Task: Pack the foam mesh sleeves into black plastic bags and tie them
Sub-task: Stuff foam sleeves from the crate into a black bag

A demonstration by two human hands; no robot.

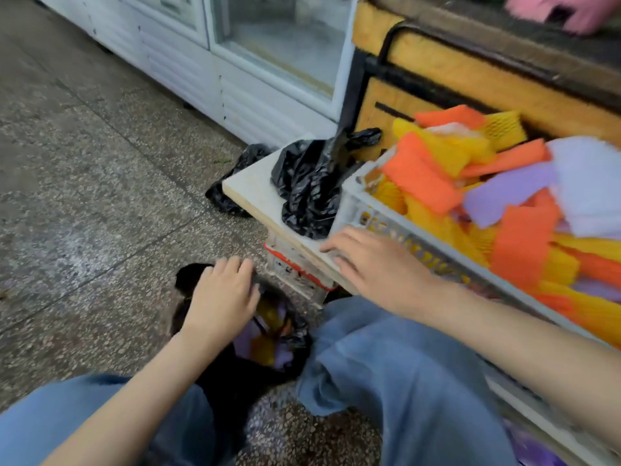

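Observation:
An open black plastic bag (pixel 289 341) sits on the floor between my knees, with purple and yellow foam mesh sleeves (pixel 268 344) inside it. My left hand (pixel 220 297) grips the bag's far rim, fingers curled over the black plastic. My right hand (pixel 366 264) hovers with fingers stretched out, palm down, beside the near corner of a white plastic crate (pixel 356 203). The crate is heaped with orange, yellow, purple and white foam mesh sleeves (pixel 497 203). A crumpled pile of black plastic bags (pixel 312 183) lies on a white board (pixel 248 193) left of the crate.
The board rests on a white crate with a red band (pixel 295 270). Another black bag (pixel 232 183) lies on the floor behind the board. A white glass-door fridge (pixel 235 62) and a yellow padded stand (pixel 470 72) stand behind. Speckled stone floor (pixel 100 196) stretches left.

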